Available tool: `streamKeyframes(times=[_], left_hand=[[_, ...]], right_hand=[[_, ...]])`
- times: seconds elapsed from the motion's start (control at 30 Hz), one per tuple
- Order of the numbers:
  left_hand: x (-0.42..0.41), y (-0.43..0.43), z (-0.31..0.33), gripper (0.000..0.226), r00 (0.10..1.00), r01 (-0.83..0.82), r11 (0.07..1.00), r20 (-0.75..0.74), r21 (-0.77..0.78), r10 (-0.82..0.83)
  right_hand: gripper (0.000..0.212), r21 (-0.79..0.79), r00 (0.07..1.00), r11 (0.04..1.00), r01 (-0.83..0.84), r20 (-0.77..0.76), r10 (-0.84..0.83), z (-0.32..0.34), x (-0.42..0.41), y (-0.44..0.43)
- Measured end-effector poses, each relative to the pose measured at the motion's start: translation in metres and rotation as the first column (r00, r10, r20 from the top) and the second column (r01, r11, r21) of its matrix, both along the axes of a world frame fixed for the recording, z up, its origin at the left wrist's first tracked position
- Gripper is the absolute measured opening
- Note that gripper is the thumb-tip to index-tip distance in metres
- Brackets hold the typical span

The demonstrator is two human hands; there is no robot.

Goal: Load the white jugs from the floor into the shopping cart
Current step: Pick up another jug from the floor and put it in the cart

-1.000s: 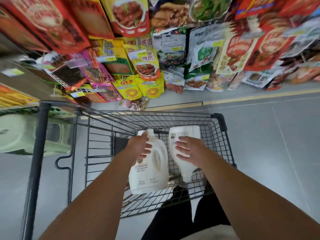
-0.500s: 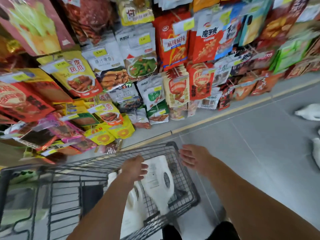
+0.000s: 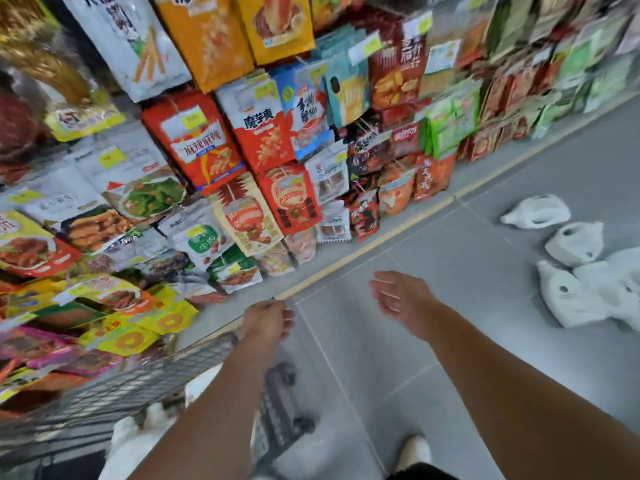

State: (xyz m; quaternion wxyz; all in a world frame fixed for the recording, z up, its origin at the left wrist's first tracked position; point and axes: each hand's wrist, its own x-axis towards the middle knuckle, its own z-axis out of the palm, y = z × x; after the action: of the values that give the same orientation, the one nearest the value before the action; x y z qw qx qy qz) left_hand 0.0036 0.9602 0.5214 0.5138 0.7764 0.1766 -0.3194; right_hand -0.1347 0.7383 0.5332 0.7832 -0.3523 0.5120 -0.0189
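Note:
Several white jugs lie on the grey floor at the right; the farthest jug (image 3: 536, 212) lies on its side and more jugs (image 3: 588, 289) sit in a loose heap nearer me. The black wire shopping cart (image 3: 145, 382) is at the lower left, blurred, with white jugs (image 3: 138, 441) inside it. My left hand (image 3: 268, 322) hovers over the cart's right end with fingers loosely curled, holding nothing. My right hand (image 3: 398, 299) is out over the floor, fingers straight, empty, well short of the heap.
Shelves packed with hanging snack bags (image 3: 214, 150) fill the left and top. A yellow strip (image 3: 374, 242) runs along the shelf base. Grey floor tiles (image 3: 450, 271) lie between me and the jugs. My shoe (image 3: 415, 448) shows at the bottom.
Both hands let go of the jugs, which now lie in the cart. My view swung right, the cart slid to the lower left, and the jugs on the floor came into view.

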Motion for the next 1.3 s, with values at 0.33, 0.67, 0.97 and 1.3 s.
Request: streamKeyframes(times=[0.33,0.67,0.97,1.3], left_hand=[[-0.056,-0.237,0.036,0.011,0.951,0.292,0.952,0.135,-0.089,-0.279],[-0.082,-0.428,0.002,0.013,0.809,0.587,0.801,0.136,-0.119,-0.572],[-0.071,-0.617,-0.063,0.015,0.645,0.764,0.645,-0.054,0.025,-0.762],[-0.103,-0.788,-0.089,0.014,0.468,0.884,0.466,-0.134,0.05,-0.873]], right_hand=[[0.013,-0.204,0.985,0.965,0.166,-0.007,-0.17,0.018,-0.091,-0.18],[0.014,-0.316,0.942,0.903,0.29,-0.071,-0.328,-0.009,-0.139,-0.312],[0.009,-0.331,0.853,0.861,0.387,-0.225,-0.47,-0.045,-0.16,-0.471],[0.016,-0.287,0.751,0.809,0.513,-0.307,-0.585,-0.08,-0.194,-0.594]])
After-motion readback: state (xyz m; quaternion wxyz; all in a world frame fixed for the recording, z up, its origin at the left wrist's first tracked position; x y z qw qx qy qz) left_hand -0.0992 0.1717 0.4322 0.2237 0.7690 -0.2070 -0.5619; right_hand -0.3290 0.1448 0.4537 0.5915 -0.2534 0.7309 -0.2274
